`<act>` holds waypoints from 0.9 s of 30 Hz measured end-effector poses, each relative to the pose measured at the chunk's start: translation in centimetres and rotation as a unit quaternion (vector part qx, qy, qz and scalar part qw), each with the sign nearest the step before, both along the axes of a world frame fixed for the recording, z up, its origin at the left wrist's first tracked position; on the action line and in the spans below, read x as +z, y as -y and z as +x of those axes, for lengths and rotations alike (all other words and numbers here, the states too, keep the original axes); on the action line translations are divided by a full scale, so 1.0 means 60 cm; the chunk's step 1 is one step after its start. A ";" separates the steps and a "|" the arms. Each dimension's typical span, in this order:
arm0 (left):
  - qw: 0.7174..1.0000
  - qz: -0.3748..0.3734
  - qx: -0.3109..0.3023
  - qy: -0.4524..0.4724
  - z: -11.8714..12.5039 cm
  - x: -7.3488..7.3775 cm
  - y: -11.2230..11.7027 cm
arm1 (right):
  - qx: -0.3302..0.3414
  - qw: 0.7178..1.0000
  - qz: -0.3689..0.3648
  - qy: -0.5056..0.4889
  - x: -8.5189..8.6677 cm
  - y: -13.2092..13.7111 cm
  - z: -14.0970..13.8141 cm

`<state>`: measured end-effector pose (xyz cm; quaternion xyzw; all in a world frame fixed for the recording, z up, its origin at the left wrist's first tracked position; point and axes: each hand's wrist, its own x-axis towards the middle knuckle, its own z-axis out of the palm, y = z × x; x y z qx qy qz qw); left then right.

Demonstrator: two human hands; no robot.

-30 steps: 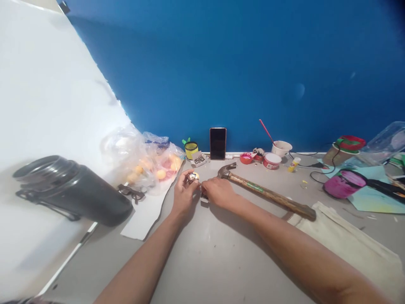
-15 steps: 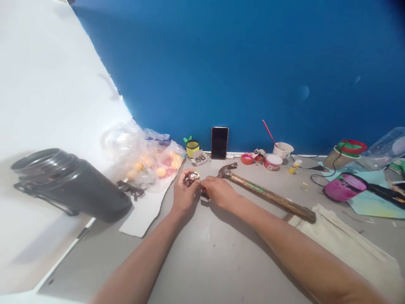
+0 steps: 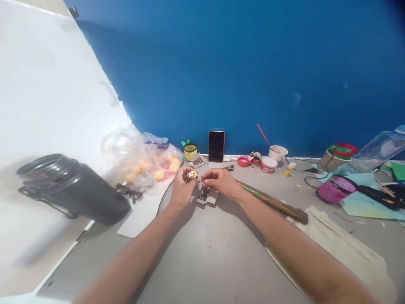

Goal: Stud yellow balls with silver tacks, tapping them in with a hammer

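Observation:
My left hand point(image 3: 181, 191) is closed around a small round ball point(image 3: 191, 174) studded with shiny pieces, held just above the grey tabletop. My right hand point(image 3: 219, 182) is pinched right beside the ball, fingertips almost touching it; what they pinch is too small to make out. Below and between the hands lies a small open white box point(image 3: 206, 196) of dark metal pins. A hammer point(image 3: 268, 200) with a wooden handle lies behind my right wrist, its head mostly hidden by the hand.
A black jar point(image 3: 71, 188) lies on its side at left, with glasses point(image 3: 130, 192) and a clear bag of coloured balls point(image 3: 148, 162) nearby. A phone point(image 3: 217, 145) leans on the blue wall. Small pots, a cup point(image 3: 278, 152), cables and a cloth point(image 3: 341, 249) lie right.
My right hand has lifted from the table and moved up to the ball, uncovering the white box of pins. The left hand holds the ball in much the same place.

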<state>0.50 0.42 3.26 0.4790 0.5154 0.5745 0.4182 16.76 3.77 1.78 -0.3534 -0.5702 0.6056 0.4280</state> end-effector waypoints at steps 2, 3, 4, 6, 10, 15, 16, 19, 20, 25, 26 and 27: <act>1.000 0.005 -0.018 -0.006 0.001 -0.005 -0.005 | -0.016 0.997 -0.027 -0.066 0.005 -0.005 0.005; 1.000 0.010 -0.027 -0.009 0.001 -0.010 -0.006 | -0.023 0.995 -0.039 -0.086 0.007 -0.007 0.007; 0.999 0.013 -0.037 -0.011 0.000 -0.016 -0.007 | -0.028 0.993 -0.051 -0.101 0.009 -0.008 0.009; 0.998 0.016 -0.058 -0.010 -0.001 -0.029 -0.005 | -0.029 0.990 -0.074 -0.119 0.009 -0.010 0.013; 0.995 0.000 -0.097 0.001 -0.004 -0.037 0.006 | -0.016 0.987 -0.102 -0.122 0.000 -0.014 0.016; 0.994 -0.012 -0.108 0.011 -0.004 -0.033 0.012 | -0.007 0.989 -0.106 -0.101 -0.007 -0.015 0.014; 0.994 -0.013 -0.109 0.013 -0.004 -0.034 0.011 | -0.003 0.989 -0.107 -0.103 -0.007 -0.014 0.013; 0.994 -0.013 -0.108 0.019 -0.002 -0.037 0.011 | 0.007 0.988 -0.108 -0.112 -0.007 -0.013 0.011; 0.994 -0.013 -0.108 0.021 -0.001 -0.037 0.011 | 0.009 0.988 -0.107 -0.112 -0.007 -0.014 0.011; 0.993 -0.017 -0.110 0.039 -0.001 -0.035 0.012 | 0.042 0.989 -0.101 -0.095 -0.013 -0.016 0.013; 0.993 -0.019 -0.110 0.039 -0.001 -0.034 0.012 | 0.045 0.990 -0.099 -0.094 -0.013 -0.016 0.013; 0.993 -0.021 -0.112 0.035 -0.001 -0.034 0.012 | 0.043 0.990 -0.096 -0.092 -0.012 -0.016 0.013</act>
